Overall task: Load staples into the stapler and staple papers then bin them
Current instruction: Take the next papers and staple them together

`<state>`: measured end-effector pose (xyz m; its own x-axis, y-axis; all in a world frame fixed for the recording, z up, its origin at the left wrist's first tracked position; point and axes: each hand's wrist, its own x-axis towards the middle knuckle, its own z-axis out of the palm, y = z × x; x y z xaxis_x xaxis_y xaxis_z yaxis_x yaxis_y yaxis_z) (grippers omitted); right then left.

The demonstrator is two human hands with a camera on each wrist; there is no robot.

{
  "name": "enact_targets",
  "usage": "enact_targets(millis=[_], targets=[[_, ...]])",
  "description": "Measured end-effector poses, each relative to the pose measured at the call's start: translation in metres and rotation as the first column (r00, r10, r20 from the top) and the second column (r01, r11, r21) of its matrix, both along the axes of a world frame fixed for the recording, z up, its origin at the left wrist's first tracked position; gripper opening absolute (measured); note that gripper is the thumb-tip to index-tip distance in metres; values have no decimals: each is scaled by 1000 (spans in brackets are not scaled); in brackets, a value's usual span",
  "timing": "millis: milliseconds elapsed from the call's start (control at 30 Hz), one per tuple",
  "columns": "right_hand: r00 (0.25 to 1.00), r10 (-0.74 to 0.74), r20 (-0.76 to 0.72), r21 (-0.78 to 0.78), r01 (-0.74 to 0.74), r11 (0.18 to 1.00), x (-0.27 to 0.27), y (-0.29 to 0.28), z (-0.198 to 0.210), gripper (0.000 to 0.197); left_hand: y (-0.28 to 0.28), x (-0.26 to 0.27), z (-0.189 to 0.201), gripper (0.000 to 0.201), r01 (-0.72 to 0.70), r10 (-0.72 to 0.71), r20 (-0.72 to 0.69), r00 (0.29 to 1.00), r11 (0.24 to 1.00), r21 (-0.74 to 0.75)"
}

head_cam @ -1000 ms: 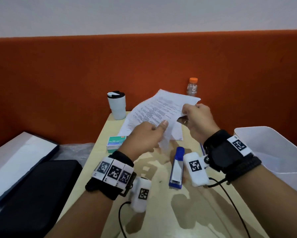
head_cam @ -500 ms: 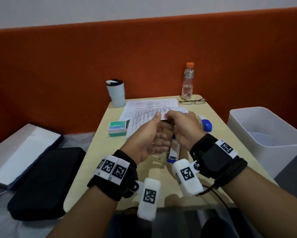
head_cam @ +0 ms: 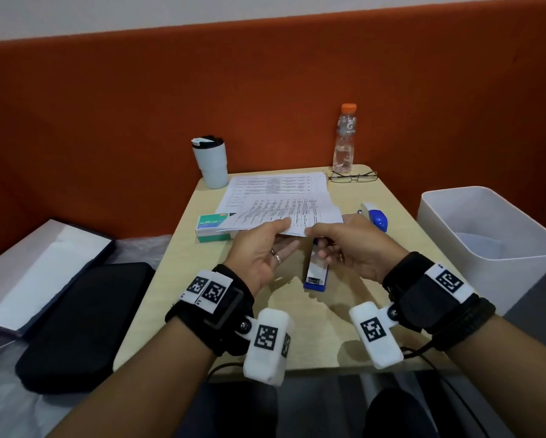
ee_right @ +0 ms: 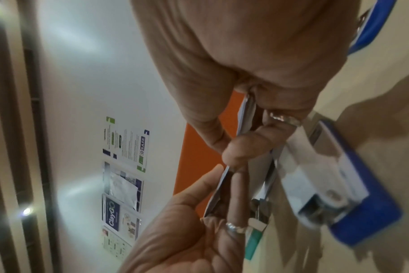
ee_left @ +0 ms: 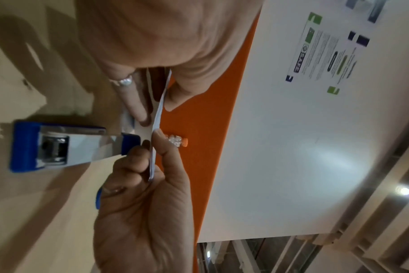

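Both hands hold a small stack of printed papers (head_cam: pixel 287 213) by its near edge, level and just above the table. My left hand (head_cam: pixel 281 237) pinches it with the thumb on top and the fingers below, as does my right hand (head_cam: pixel 315 243). The left wrist view shows the paper edge (ee_left: pixel 160 107) between thumb and fingers. A blue and silver stapler (head_cam: pixel 315 275) lies closed on the table under my hands, also visible as the stapler (ee_left: pixel 58 146) and stapler (ee_right: pixel 334 184). A green staple box (head_cam: pixel 210 229) sits to the left.
More printed sheets (head_cam: pixel 274 183) lie flat further back. A white bin (head_cam: pixel 486 238) stands right of the table (head_cam: pixel 202 311). A white tumbler (head_cam: pixel 211 162), a bottle (head_cam: pixel 344 137), glasses (head_cam: pixel 353 177) and a blue-white object (head_cam: pixel 374 214) are at the back. A black case (head_cam: pixel 85 324) lies left.
The papers have come down from held up and tilted to flat, low over the stapler. Both hands moved down and closer together, gripping the near edge.
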<state>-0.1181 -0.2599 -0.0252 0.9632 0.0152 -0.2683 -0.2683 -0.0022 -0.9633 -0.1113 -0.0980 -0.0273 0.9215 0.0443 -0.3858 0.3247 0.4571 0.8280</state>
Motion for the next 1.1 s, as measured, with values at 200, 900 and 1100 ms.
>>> enact_targets(millis=[200,900,1100], targets=[[973,173,153,-346,-112,932,-5,-10,-1,30,-4,6,-1,41,-34,36,28,999,997,-68],[994,96,-43,-577,-103,810,9,-7,-7,33,-20,39,-8,17,24,-26,-4,1000,971,-238],[994,77,-75,-597,-107,795,8,-7,-8,34,-20,42,-14,17,21,-21,1,1000,987,-157]])
